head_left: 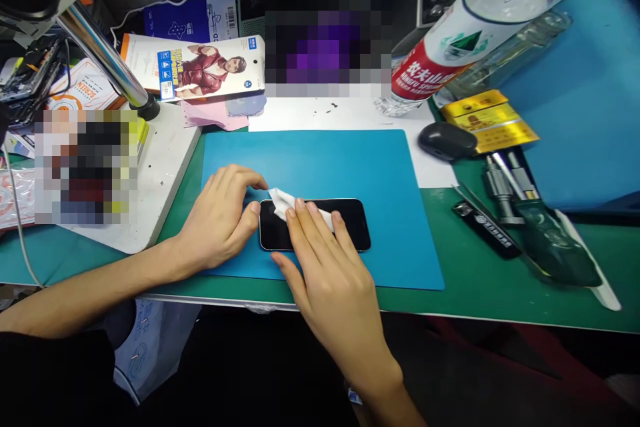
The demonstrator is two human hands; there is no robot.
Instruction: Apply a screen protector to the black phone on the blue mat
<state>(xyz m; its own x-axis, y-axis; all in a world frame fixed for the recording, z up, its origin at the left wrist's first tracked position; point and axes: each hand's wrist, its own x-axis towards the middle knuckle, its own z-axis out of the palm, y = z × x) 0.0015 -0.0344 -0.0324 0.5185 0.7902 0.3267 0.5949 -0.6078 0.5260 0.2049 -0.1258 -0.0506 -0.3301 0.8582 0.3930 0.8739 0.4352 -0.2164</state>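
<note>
A smartphone (357, 223) with a dark screen lies face up on a blue mat (390, 167), its long side across my view. My right hand (340, 280) holds a folded white wipe (284, 201) down against the screen. The fingers stretch over the wipe and hide part of it, while the thumb sticks out below the phone's near edge. At the phone's left end is my left hand (220, 217), with thumb and fingers apart and nothing between them. Its thumb tip is at the phone's corner; whether it touches I cannot tell.
To the right are a water bottle (450, 47), a black computer mouse (447, 141), a gold packet (490, 121), a black tool (487, 230) and a dark green pouch (557, 247) with tools. A lamp pole (103, 57) and boxed packages (215, 70) stand back left.
</note>
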